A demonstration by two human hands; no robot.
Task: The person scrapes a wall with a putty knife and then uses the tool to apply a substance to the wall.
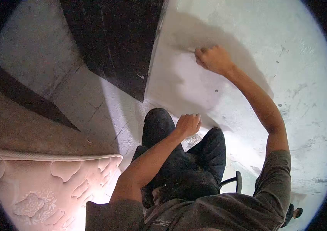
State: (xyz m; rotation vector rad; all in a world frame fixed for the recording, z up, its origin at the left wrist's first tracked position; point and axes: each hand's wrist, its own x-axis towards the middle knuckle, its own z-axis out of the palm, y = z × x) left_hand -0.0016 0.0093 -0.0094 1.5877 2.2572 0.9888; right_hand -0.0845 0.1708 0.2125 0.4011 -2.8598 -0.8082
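Two bare hands curled inward, impossible to tell whether around anything: right hand [214, 59] up close to the pale wall [244, 32] in front, left hand [188, 125] near the knees [157, 118]. Likely hard, fixed and slightly rough; better touched with light fingertips than grasped.

The head-worn camera looks steeply down from close above the torso [217, 213], facing the legs [158, 129] and pale wall [305, 77]
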